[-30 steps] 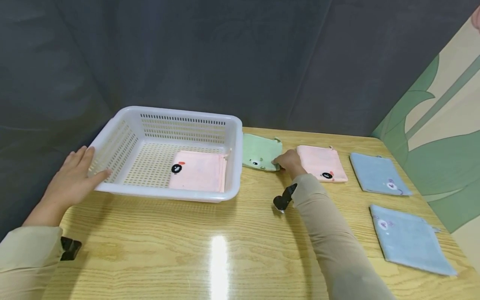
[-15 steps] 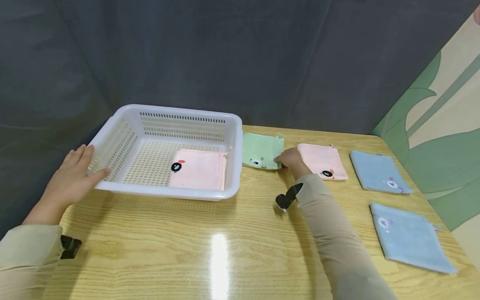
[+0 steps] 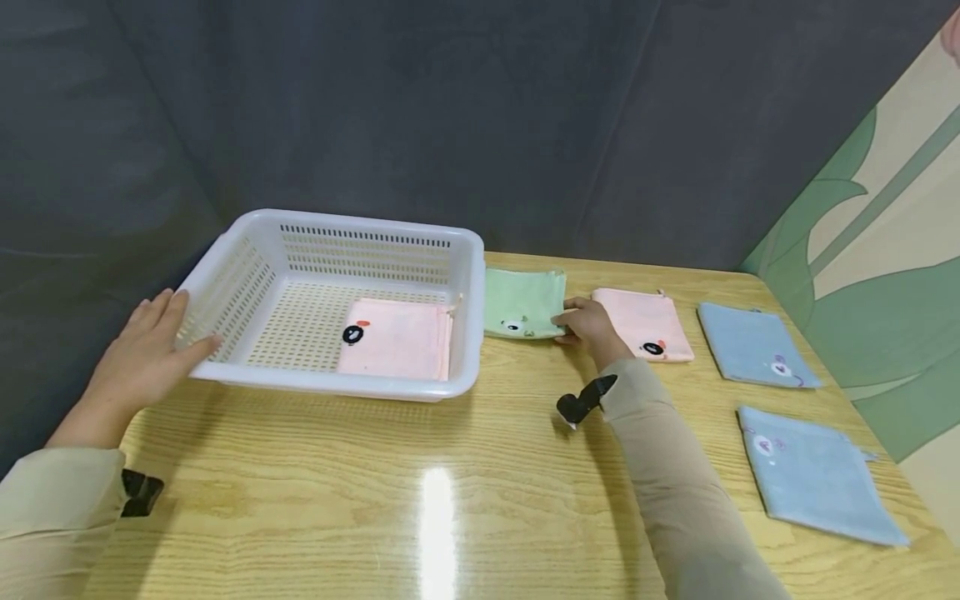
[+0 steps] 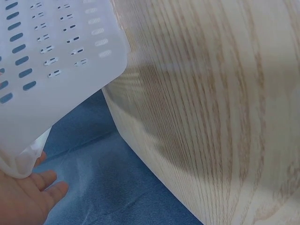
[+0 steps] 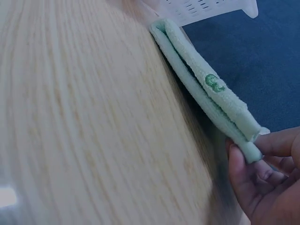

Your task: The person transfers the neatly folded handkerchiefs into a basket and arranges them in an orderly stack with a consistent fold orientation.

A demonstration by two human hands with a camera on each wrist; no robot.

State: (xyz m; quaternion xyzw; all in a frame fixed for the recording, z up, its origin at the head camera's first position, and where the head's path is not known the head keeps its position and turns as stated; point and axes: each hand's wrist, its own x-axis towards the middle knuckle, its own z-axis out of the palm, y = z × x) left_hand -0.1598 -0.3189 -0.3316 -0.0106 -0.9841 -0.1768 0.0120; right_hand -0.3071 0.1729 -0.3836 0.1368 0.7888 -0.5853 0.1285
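In the head view, my right hand is at the near right corner of a folded green towel with an embroidered face. The right wrist view shows thumb and fingers pinching that corner of the green towel, its folded layers seen edge-on. My left hand rests at the near left corner of a white plastic basket, fingers extended and thumb spread at the rim. A folded pink towel lies inside the basket, on the right. From the left wrist, the fingers show beside the basket rim.
Right of the green towel lies another folded pink towel. Two blue towels lie farther right on the wooden table. A dark curtain hangs behind the table, and a leaf-patterned wall is at the right.
My right hand has shifted slightly right and its fingers have spread around the green towel's corner. The left hand and basket have stayed in place.
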